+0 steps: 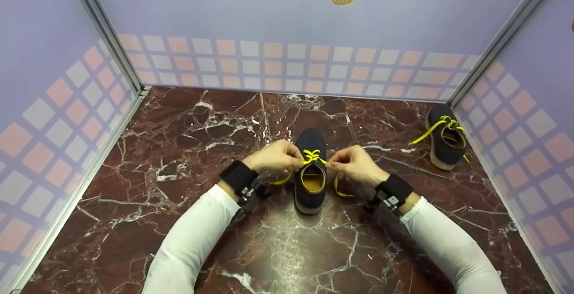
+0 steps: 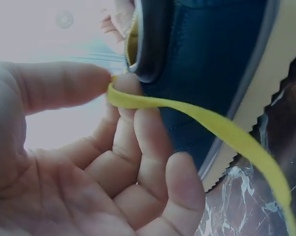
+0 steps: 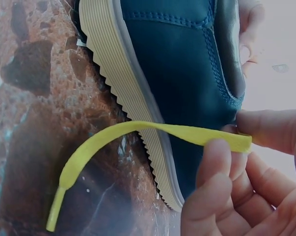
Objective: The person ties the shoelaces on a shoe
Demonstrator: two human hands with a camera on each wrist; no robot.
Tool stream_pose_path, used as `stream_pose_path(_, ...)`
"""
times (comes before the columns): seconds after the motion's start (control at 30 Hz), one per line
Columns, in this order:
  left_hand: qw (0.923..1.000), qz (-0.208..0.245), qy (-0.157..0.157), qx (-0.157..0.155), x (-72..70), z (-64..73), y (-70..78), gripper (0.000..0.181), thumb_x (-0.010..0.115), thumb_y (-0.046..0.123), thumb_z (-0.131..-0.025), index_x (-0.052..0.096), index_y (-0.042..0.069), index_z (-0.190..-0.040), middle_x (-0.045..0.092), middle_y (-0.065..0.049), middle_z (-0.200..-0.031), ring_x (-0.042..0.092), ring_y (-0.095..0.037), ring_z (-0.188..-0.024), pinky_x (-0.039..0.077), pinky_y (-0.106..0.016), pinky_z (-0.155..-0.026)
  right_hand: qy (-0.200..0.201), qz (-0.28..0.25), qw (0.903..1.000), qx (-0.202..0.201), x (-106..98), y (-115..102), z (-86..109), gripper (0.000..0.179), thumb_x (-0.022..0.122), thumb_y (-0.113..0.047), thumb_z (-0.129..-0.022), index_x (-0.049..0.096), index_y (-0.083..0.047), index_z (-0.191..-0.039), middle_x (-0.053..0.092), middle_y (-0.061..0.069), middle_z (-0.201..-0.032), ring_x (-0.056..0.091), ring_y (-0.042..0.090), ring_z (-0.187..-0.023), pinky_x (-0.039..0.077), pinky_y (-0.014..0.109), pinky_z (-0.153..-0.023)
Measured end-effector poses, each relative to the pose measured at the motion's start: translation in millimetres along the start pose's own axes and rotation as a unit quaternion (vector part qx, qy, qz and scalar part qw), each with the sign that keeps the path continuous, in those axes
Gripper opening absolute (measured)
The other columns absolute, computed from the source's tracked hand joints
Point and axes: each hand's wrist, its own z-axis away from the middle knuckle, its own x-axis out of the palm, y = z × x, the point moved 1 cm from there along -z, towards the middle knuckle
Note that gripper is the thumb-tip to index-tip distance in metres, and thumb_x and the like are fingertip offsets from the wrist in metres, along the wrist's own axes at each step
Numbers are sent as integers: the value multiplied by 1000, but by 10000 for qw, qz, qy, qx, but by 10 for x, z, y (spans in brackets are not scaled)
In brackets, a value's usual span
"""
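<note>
"While the left hand [image 1: 279, 156] and right hand [image 1: 356, 164] both work the yellow lace [image 1: 312, 154], where's the navy sneaker [image 1: 310, 169]?"

"On the marbled surface [image 1: 125, 213], a hand at either side of it. Each grip is pinched closed, thumb to fingers, on a strand."

"How far along?"

"Threading looks done; no finished bow shows, so I'd judge tying remains."

"And the second sneaker [image 1: 438, 144]?"

"Well to its right; whether that one's tied, I can't tell."
</note>
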Motion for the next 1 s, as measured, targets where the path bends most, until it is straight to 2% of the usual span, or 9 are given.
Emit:
stream_pose_path(0.17,9998,149,-139,-34,-48,7,-39,22,72,11,-102,83,-8,-107,67,11,-70,58,-5,-63,50,-20,-60,-74,-36,10000,2,3,-9,14,21,79,-12,-104,84,8,-104,80,20,-82,66,8,-57,52,18,-51)
stream_pose_path(0.27,9965,789,-254,-144,-38,-5,-67,19,71,10,-105,82,-6,-110,71,9,-75,60,-6,-65,51,-22,-62,-95,-62,9999,38,7,-8,19,21,79,-12,-104,84,8,-103,80,19,-81,67,9,-57,51,18,-51)
stream_pose_path(0.37,9844,1722,-307,-178,6,-28,-101,17,71,9,-108,80,-3,-115,76,5,-84,60,-7,-68,49,-21,-61,-126,-54,9999,48,16,-5,18,21,79,-13,-104,84,8,-103,80,20,-82,67,9,-57,51,18,-51)
stream_pose_path(0.47,9661,2565,-270,-147,60,-49,-131,13,69,5,-109,79,-1,-115,78,2,-88,57,-6,-65,43,-19,-56,-163,-37,9998,47,24,-5,17,22,78,-13,-105,83,8,-104,80,23,-83,67,9,-57,51,18,-51)
stream_pose_path(0.53,9533,3013,-142,-137,103,-64,-149,13,69,2,-108,79,-2,-114,78,0,-90,54,-7,-64,42,-20,-55,-174,-19,9998,45,26,0,15,22,78,-14,-105,84,8,-104,80,20,-82,67,10,-57,51,18,-50)
stream_pose_path(0.6,9446,3278,93,-146,149,-79,-163,14,69,1,-108,79,-3,-116,78,0,-93,59,-7,-68,48,-21,-59,-180,-14,9998,39,27,14,12,22,78,-14,-104,83,8,-104,79,16,-79,67,10,-57,51,19,-50)
stream_pose_path(0.7,9365,3469,483,-149,226,-109,-175,22,70,1,-107,77,-9,-125,77,0,-98,67,-9,-78,57,-24,-68,-176,-27,9998,25,28,32,7,21,78,-13,-104,83,7,-104,78,12,-77,67,10,-56,51,19,-50)
stream_pose_path(0.83,9300,3555,935,-78,308,-142,-164,26,74,4,-106,77,-9,-128,81,0,-101,70,-9,-82,58,-23,-69,-178,-77,9998,14,31,16,15,21,77,-12,-104,83,8,-103,78,12,-77,67,10,-56,52,19,-51)
stream_pose_path(1.0,9257,3483,1475,98,378,-172,-160,12,78,7,-104,85,2,-112,86,2,-101,69,-6,-76,52,-21,-62,-188,-128,9997,48,36,10,25,23,77,-13,-104,81,11,-105,75,0,-72,67,10,-56,51,19,-51)
